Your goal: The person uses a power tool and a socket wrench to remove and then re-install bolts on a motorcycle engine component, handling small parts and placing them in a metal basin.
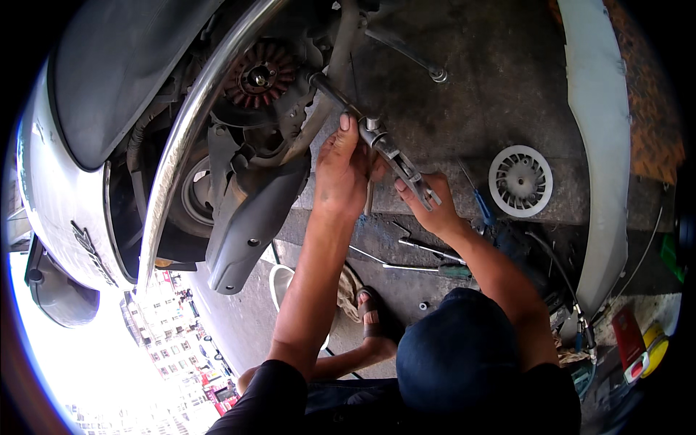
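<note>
My left hand [339, 174] is closed, thumb up, round the upper part of a metal tool [391, 148] with a dark bar-like end and slotted, forked silver arms. My right hand [435, 210] grips its lower end, the fingers partly hidden behind it. From the tool, the dark end points up and left toward a scooter's engine side. There a rusty, finned round rotor [259, 75] with a bolt at its middle sits exposed. The tool's end is apart from this rotor. Below it hangs a grey plastic cover [257, 225].
A chrome bar [196, 94] curves along the scooter at left. On the dark floor lie a long-handled wrench [406, 54], a white finned fan disc [520, 181], a blue-handled screwdriver [482, 206] and a socket bar [429, 249]. A pale panel [598, 145] stands at right.
</note>
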Demonstrator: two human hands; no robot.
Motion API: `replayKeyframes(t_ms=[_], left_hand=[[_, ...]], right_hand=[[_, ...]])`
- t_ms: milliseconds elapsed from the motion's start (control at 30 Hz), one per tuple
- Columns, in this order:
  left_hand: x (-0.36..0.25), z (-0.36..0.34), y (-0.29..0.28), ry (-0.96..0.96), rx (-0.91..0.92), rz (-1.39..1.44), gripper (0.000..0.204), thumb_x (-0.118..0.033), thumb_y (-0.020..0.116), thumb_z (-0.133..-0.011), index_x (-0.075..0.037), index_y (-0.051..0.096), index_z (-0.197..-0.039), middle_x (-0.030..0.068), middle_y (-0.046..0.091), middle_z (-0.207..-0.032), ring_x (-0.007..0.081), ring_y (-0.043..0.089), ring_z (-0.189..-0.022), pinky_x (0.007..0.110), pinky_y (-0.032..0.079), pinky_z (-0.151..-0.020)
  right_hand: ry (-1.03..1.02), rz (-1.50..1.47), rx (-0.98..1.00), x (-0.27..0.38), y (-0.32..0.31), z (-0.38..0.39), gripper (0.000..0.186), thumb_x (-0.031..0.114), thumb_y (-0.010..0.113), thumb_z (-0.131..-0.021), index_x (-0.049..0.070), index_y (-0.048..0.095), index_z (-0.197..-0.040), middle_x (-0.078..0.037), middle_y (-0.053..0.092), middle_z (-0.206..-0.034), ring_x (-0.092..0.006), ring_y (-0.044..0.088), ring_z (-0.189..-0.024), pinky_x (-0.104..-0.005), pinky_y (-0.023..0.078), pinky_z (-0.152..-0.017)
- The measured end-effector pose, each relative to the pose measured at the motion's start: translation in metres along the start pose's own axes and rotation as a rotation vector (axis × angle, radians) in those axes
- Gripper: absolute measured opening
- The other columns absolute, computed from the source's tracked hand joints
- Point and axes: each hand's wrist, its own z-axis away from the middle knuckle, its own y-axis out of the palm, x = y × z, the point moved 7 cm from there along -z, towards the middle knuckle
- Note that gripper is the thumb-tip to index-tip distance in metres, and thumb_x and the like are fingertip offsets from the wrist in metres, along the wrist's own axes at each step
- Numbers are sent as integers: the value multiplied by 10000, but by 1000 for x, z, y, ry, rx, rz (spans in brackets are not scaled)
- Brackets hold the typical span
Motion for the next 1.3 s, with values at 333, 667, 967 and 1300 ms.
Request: replayKeyframes(t_ms=[333, 667, 967, 1300], left_hand=[[-2, -3, 0, 47, 68, -13, 358, -441, 513, -964, -91, 578, -1008, 41, 612, -861, 136, 563, -689, 264, 415, -558], [-1, -2, -5, 24, 92, 55, 349, -425, 514, -967, -86, 577, -1021, 49, 622, -902, 144, 588, -769, 291, 471, -664], [-3, 3, -5, 0, 69, 4, 377, -425, 524, -963, -58, 574, -1033, 54, 621, -909, 157, 588, -840, 297, 469, -747], [1, 4, -15, -8, -28, 59, 386, -424, 515, -967, -48, 587, -1018, 54, 613, -852, 151, 559, -705, 282, 434, -611]], right_hand=[[-84, -21, 5, 23, -6, 2, 255, 197, 630, -912, 1, 596, -753, -66, 552, -570, -144, 528, -525, -312, 391, -518], [-26, -111, -37, 23, -1, 3, 295, 220, 632, -911, 5, 580, -716, -66, 551, -571, -162, 518, -517, -322, 383, -527], [-76, -76, -25, 33, -1, 3, 244, 177, 641, -892, 1, 595, -730, -76, 553, -587, -171, 520, -503, -317, 374, -497], [36, 28, 70, 7, 9, 8, 198, 157, 629, -894, -3, 623, -777, -96, 600, -616, -171, 571, -530, -317, 413, -515]])
